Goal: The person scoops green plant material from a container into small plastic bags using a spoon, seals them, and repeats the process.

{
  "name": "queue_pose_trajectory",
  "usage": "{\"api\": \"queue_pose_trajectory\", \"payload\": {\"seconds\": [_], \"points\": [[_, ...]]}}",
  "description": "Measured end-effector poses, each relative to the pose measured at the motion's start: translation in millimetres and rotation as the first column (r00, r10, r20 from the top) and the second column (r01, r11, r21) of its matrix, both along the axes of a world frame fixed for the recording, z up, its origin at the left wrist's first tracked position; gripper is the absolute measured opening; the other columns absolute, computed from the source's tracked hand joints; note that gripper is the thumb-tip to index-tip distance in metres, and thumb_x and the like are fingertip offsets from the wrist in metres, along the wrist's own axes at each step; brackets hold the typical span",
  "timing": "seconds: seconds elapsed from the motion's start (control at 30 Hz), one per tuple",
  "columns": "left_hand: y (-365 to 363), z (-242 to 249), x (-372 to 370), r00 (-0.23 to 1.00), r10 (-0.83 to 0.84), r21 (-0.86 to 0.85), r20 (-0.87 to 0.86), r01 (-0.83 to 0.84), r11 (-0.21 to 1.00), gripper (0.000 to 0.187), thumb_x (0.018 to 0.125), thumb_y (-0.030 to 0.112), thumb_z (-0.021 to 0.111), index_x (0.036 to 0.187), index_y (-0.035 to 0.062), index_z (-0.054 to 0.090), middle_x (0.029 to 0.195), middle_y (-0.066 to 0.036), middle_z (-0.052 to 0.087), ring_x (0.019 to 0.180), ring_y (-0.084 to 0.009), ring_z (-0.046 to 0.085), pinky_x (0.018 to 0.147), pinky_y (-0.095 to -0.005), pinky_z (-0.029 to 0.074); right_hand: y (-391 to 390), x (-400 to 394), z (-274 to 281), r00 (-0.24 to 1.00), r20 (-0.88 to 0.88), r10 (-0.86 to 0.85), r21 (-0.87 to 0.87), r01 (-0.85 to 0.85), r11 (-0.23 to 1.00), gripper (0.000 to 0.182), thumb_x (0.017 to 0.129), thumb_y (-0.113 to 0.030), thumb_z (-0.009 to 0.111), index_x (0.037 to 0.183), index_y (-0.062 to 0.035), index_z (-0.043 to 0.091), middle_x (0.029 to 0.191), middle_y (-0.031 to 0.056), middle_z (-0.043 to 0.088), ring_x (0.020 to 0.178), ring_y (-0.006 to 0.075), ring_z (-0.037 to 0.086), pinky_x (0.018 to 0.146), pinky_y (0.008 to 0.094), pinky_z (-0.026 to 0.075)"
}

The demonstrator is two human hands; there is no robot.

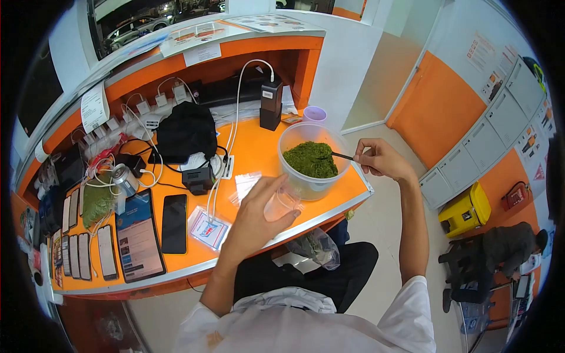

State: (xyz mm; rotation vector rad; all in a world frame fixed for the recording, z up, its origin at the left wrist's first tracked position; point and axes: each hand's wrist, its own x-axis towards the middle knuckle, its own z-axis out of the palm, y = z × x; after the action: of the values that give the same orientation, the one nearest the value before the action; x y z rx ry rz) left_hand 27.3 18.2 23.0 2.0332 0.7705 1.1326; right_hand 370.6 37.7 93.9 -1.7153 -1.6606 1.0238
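Observation:
My right hand (384, 160) pinches the dark handle of a spoon (343, 156), whose far end is in a finely chopped green mass (309, 160). That green mass fills part of a large translucent plastic tub (313, 189) at the counter's right end. Just in front of the tub, my left hand (252, 216) curls round a small clear plastic cup (282, 203), thumb on the near side. What the cup contains, if anything, cannot be made out. The spoon's bowl is hidden by the green mass.
The orange counter (200, 203) carries a tablet (140, 235), several phones (174, 223), a black cloth (187, 132), a can (125, 179) and cables. A black box-shaped device (271, 105) and a purple cup (315, 113) stand behind the tub. A person (506, 253) is at the far right.

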Motion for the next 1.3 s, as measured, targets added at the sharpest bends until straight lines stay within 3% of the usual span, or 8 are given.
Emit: {"api": "queue_pose_trajectory", "payload": {"seconds": [0.1,0.3,0.47,0.63,0.87,1.2,1.27,1.3], "points": [[6.8,15.6,-3.5,0.999,-0.002,0.046,-0.051,0.004,0.999,0.072,0.080,0.009,0.085,0.145,-0.0032,0.056,0.116,-0.016,0.065,0.112,-0.0267,0.064,0.100,-0.0360,0.049,-4.2,1.7,1.2,0.997,-0.070,0.044,-0.064,-0.049,0.997,0.014,0.100,-0.012,0.068,0.090,-0.0041,0.062,0.059,0.0015,0.056,0.047,0.0043,0.037,0.042,0.0247,0.026],[16.3,51.2,-12.6,0.945,0.109,0.211,-0.309,-0.043,0.977,0.068,0.084,0.026,0.082,0.141,-0.0017,0.059,0.130,-0.019,0.067,0.121,-0.0342,0.063,0.108,-0.0426,0.046,-2.1,7.4,-10.2,0.998,-0.069,0.009,0.012,-0.009,1.000,0.017,0.100,-0.014,0.069,0.088,-0.0046,0.062,0.060,0.0006,0.056,0.046,0.0037,0.035,0.041,0.0244,0.024],[48.4,71.3,-2.7,0.919,0.055,0.252,-0.391,0.049,0.967,0.063,0.084,0.028,0.081,0.137,-0.0001,0.061,0.130,-0.019,0.066,0.122,-0.0334,0.062,0.107,-0.0415,0.047,-4.4,10.6,-7.5,0.993,-0.086,0.083,-0.014,-0.084,0.996,0.016,0.100,-0.014,0.068,0.090,-0.0042,0.063,0.060,0.0012,0.057,0.045,0.0035,0.034,0.041,0.0247,0.023],[85.3,79.7,20.8,0.847,0.062,0.332,-0.528,0.138,0.933,0.058,0.083,0.021,0.077,0.134,-0.0020,0.063,0.120,-0.019,0.067,0.118,-0.0327,0.063,0.104,-0.0417,0.049,-12.1,16.8,-0.5,0.992,-0.094,0.081,0.039,-0.077,0.996,0.015,0.100,-0.013,0.069,0.089,-0.0039,0.064,0.060,0.0017,0.058,0.045,0.0047,0.037,0.042,0.0249,0.027],[116.5,90.6,46.2,0.795,0.065,0.452,-0.604,0.274,0.849,0.059,0.080,0.020,0.080,0.133,-0.0020,0.064,0.123,-0.019,0.067,0.116,-0.0362,0.063,0.102,-0.0431,0.051,-23.4,22.1,23.6,0.993,-0.044,0.111,0.187,-0.101,0.977,0.016,0.099,-0.014,0.070,0.088,-0.0035,0.065,0.062,0.0014,0.062,0.045,0.0054,0.041,0.043,0.0251,0.031],[122.7,80.1,69.2,0.831,-0.031,0.445,-0.555,0.328,0.833,0.060,0.079,0.020,0.085,0.132,0.0014,0.066,0.124,-0.019,0.070,0.116,-0.0359,0.064,0.105,-0.0434,0.048,6.6,4.1,33.6,0.977,-0.018,0.213,0.176,-0.206,0.963,0.018,0.100,-0.015,0.069,0.087,-0.0040,0.065,0.062,0.0003,0.062,0.045,0.0049,0.043,0.043,0.0246,0.031],[125.1,73.2,76.4,0.834,-0.035,0.442,-0.550,0.326,0.836,0.059,0.079,0.020,0.086,0.132,0.0018,0.066,0.124,-0.018,0.070,0.117,-0.0356,0.064,0.106,-0.0438,0.048,15.0,-4.9,35.3,0.965,-0.011,0.263,0.185,-0.256,0.949,0.013,0.098,-0.011,0.069,0.089,-0.0026,0.066,0.066,0.0011,0.064,0.051,0.0044,0.048,0.046,0.0237,0.034],[126.1,69.3,80.5,0.867,-0.015,0.519,-0.498,0.312,0.796,0.062,0.077,0.020,0.086,0.131,0.0015,0.064,0.119,-0.018,0.070,0.113,-0.0363,0.065,0.101,-0.0452,0.050,18.4,-10.3,33.7,0.965,-0.013,0.261,0.185,-0.254,0.949,0.013,0.098,-0.011,0.069,0.089,-0.0026,0.066,0.066,0.0011,0.064,0.051,0.0044,0.048,0.046,0.0237,0.034]]}}
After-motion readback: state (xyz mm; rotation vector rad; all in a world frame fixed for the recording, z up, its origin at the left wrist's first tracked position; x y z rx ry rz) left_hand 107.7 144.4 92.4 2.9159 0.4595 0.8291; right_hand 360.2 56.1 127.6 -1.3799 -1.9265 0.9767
